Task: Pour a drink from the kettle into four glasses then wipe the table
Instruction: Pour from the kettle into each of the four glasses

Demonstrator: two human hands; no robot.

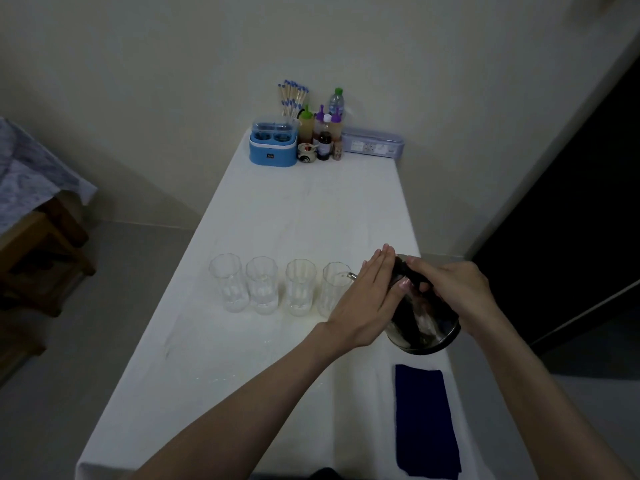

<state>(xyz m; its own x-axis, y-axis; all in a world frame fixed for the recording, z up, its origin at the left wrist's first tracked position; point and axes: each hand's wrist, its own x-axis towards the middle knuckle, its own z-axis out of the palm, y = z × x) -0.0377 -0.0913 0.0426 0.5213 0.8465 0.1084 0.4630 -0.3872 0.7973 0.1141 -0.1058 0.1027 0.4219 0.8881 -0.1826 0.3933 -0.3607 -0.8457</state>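
**Kettle tipped at 4th glass**

R hand (453,289) fingers grip kettle (420,323) handle; kettle tilted, spout over rightmost glass (334,289). L hand (367,299) fingers straight, flat vs kettle side. Blue cloth (427,420) at 6 o'clock of kettle on surface (242,358).

We cannot see the kettle (424,317) spout tip behind the left hand (363,299); the labels on the bottles (323,133) are too small for us to read.

I note a plain cream wall (173,81) across the upper frame, grey floor (114,306) at left, wooden stool (38,258) far left, dim light.
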